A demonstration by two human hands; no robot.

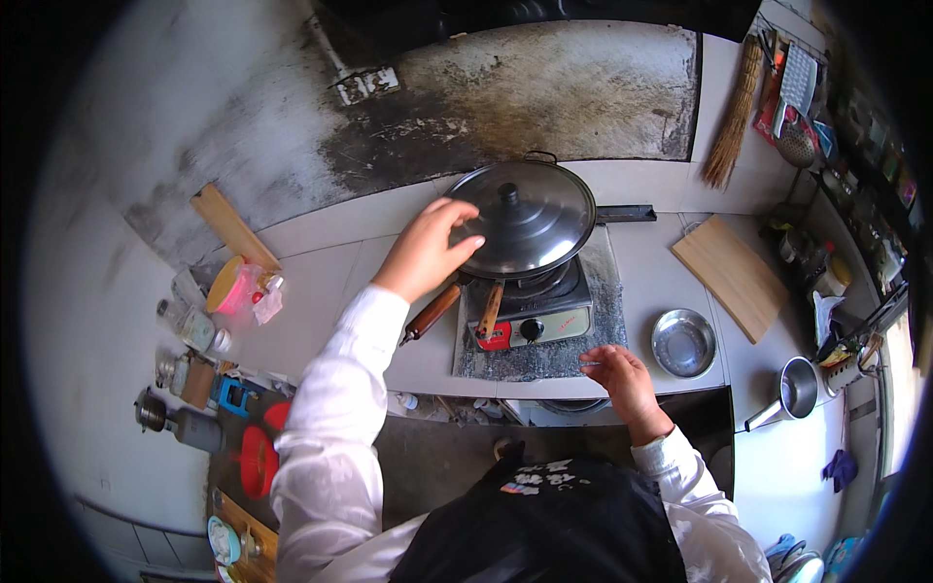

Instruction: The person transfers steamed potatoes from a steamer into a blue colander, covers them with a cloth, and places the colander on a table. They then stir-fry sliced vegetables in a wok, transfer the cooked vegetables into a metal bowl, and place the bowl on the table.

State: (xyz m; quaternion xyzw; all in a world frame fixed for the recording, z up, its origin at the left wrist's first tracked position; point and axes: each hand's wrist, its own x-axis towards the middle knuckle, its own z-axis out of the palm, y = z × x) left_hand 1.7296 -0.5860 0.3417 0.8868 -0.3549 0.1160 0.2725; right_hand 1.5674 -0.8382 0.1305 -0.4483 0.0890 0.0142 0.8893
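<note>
A wok covered by a domed metal lid (pixel 539 229) sits on a portable gas stove (pixel 565 321). The lid has a black knob (pixel 508 193) on top. My left hand (pixel 434 251) is over the lid's left edge, thumb and fingers apart, with nothing in it; whether it touches the lid is hard to tell. One wooden handle (pixel 490 310) juts forward from under the lid, above the stove's front. Another, darker wooden handle (pixel 434 312) points to the lower left. My right hand (pixel 619 382) hovers empty by the counter's front edge, fingers loosely bent, between the stove and a metal bowl (pixel 684 344).
A cutting board (pixel 731 277) lies on the right of the counter, with a metal saucepan (pixel 797 386) nearer me. At left are a pink tub (pixel 227 288), jars and a wooden board (pixel 235 227). A straw brush (pixel 735 116) hangs on the wall.
</note>
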